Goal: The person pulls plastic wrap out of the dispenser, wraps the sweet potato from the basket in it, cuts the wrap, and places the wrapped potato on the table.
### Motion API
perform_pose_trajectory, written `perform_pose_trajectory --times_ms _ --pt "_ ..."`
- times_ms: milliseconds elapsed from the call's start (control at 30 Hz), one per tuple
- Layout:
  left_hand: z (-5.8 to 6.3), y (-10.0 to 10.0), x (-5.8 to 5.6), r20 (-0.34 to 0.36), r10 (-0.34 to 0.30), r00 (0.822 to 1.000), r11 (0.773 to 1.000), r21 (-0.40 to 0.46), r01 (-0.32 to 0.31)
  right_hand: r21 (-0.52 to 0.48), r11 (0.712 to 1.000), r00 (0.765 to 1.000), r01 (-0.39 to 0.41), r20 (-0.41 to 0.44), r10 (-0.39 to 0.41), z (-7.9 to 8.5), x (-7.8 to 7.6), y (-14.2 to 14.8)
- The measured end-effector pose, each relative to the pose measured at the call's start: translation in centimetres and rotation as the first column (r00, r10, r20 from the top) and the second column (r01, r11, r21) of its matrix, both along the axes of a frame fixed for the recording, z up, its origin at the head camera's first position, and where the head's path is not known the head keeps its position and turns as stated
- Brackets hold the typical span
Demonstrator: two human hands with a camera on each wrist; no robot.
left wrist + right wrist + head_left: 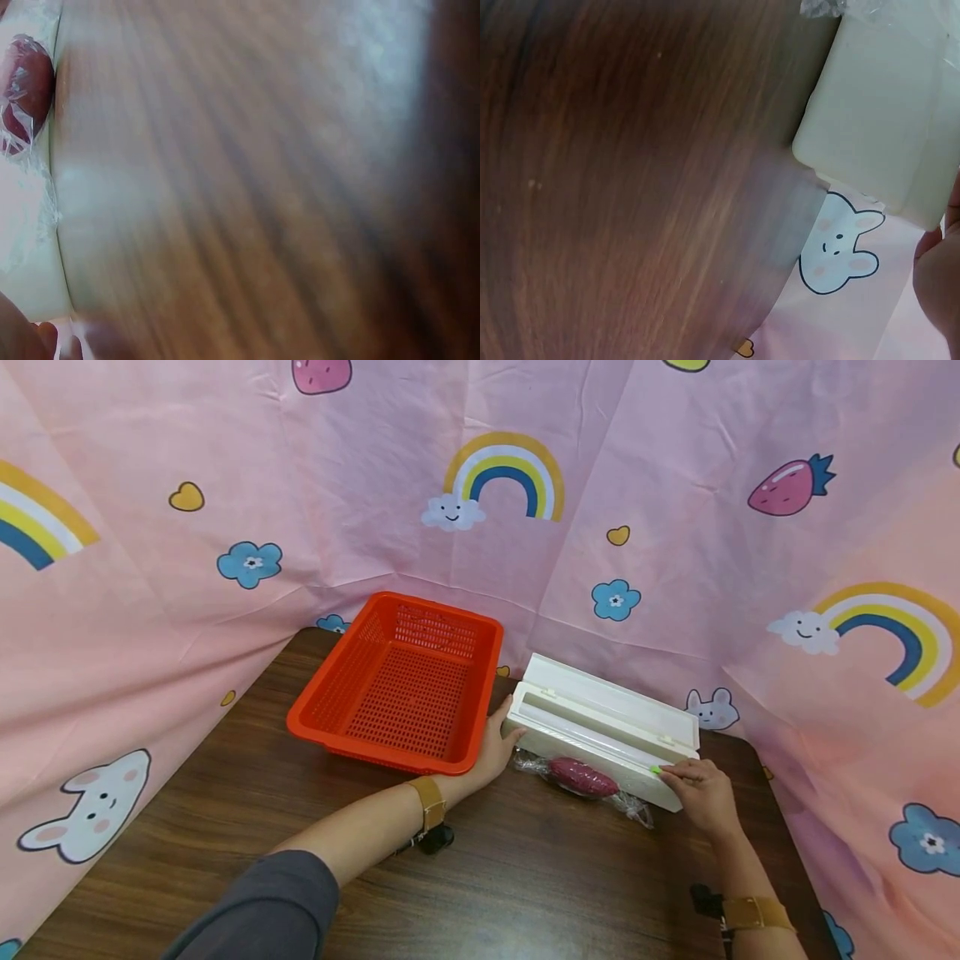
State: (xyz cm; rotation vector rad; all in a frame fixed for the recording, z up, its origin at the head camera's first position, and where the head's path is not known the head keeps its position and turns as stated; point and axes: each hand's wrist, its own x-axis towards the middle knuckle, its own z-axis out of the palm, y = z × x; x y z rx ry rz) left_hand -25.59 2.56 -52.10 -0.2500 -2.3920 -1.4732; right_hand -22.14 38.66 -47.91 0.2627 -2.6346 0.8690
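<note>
A white cling film dispenser box (600, 752) stands on the table with its lid (611, 697) raised. A pale roll of film (577, 727) lies inside. My left hand (495, 750) holds the box's left end, thumb at the front. At the right end, my right hand (703, 793) pinches a small bright green slider (656, 769) on the front edge. Right against the box's front lies a purple-red oblong item, like a sweet potato (583, 777), wrapped in clear film with loose ends. The left wrist view also catches the wrapped item (28, 94).
An orange-red perforated plastic basket (408, 693) stands left of the box, close to my left forearm. The brown wood-grain table (510, 877) reaches back to a pink patterned cloth (360, 485) hung behind and at both sides.
</note>
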Motion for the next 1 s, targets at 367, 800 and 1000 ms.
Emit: perform_pose_trajectory --times_ms 367,800,1000 --pt "-0.3 0.0 -0.3 0.001 -0.027 1.0 0.997 0.067 0.026 -0.006 0.999 0.997 0.032 0.077 -0.031 -0.1 -0.5 -0.5" --pt "-0.5 0.0 -0.3 -0.004 0.009 1.0 0.999 0.033 -0.009 -0.032 0.999 1.0 0.01 0.018 -0.01 -0.4 -0.7 -1.6" --pt "-0.5 0.3 -0.3 -0.037 -0.012 0.999 0.999 0.05 0.014 0.009 0.998 0.995 -0.066 -0.071 0.066 -0.3 -1.2 -3.3"
